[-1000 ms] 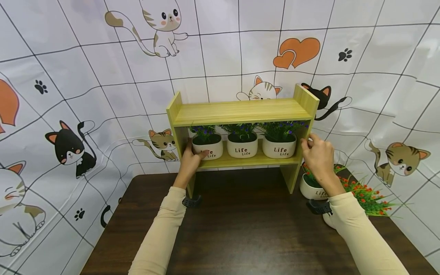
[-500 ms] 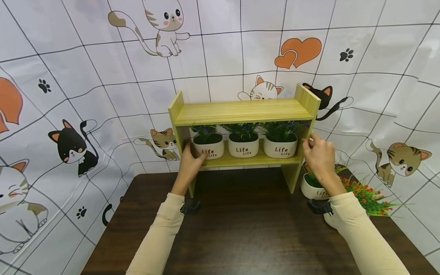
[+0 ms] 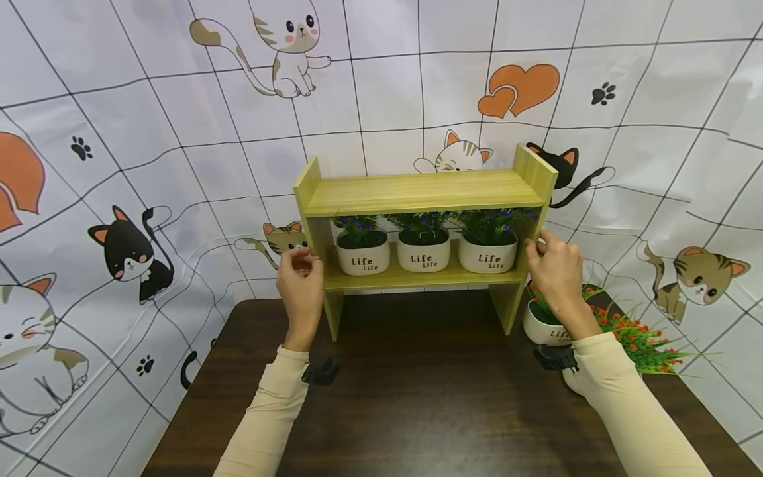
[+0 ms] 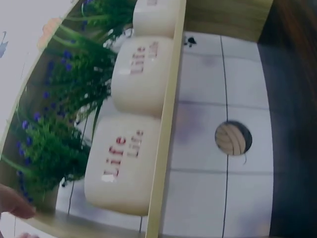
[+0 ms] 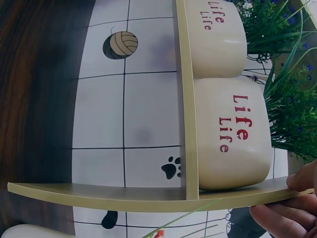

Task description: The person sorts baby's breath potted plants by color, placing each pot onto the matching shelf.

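A light wooden two-tier shelf (image 3: pixel 417 192) stands on the dark table. On its lower board sit three white oval pots marked "Life": a left pot (image 3: pixel 363 258), a middle pot (image 3: pixel 424 255) and a right pot (image 3: pixel 489 257), each with purple-flowered greenery. My right hand (image 3: pixel 556 271) grips the shelf's right side panel (image 5: pixel 114 202), thumb inside and fingers outside. My left hand (image 3: pixel 301 291), fingers bent, is at the front edge of the left side panel; its fingertips show only partly in the left wrist view, so its contact with the panel is unclear.
Beside the shelf's right end stands a white pot (image 3: pixel 544 328) with red flowers. Another plant with red flowers (image 3: pixel 640 344) is in front of it, partly behind my right forearm. A cat-patterned sheet (image 3: pixel 381 99) covers the wall behind the dark table (image 3: pixel 429 404).
My left hand has left the left pot and moved left, out of the shelf to its left panel. The right hand keeps its grip on the shelf. The pots stay put.
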`<state>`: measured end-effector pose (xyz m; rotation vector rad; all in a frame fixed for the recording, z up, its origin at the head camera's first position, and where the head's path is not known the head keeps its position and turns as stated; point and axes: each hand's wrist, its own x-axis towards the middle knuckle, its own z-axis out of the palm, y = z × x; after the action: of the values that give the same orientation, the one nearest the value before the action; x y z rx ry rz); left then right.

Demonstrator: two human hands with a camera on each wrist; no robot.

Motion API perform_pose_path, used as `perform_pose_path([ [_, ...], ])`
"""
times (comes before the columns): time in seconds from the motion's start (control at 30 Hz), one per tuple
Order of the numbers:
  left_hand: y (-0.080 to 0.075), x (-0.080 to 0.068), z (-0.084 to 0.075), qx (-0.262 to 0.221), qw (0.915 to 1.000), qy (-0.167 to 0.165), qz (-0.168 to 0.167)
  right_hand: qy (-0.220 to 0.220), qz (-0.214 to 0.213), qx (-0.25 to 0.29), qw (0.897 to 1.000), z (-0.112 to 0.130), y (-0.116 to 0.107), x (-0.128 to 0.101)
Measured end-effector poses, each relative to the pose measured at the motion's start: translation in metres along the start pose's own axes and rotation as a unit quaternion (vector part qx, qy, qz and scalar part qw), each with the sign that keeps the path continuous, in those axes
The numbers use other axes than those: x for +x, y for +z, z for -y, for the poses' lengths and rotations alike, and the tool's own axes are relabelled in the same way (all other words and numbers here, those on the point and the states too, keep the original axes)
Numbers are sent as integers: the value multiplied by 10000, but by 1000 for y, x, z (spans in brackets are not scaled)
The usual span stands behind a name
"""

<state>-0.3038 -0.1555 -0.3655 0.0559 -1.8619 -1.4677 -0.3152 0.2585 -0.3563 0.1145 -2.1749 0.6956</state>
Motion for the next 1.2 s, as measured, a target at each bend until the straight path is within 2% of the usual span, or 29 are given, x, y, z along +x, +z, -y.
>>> perform_pose_path([
  [0.07,-3,4,3,51,10000,-31,-34,9,5,4,10000,0,0,0],
  [0.2,-5,12,13,210,9986,-184,440,12,-9,34,10000,0,0,0],
  [0.27,-4,14,19,333,9972,-137,657,5,-25,50,10000,0,0,0],
  [0.33,-4,15,23,417,9965,-32,724,9,-24,61,10000,0,0,0],
  [0.57,-1,16,31,566,9972,237,417,41,151,116,9998,-1,-2,1],
  [0.77,-2,16,31,659,9968,216,407,55,679,70,9977,-2,-12,4],
  [0.97,-1,16,32,660,9968,159,415,-41,1059,-91,9943,-7,-36,8],
  [1.2,-1,16,32,690,9968,110,380,184,1320,90,9910,-14,-74,5],
])
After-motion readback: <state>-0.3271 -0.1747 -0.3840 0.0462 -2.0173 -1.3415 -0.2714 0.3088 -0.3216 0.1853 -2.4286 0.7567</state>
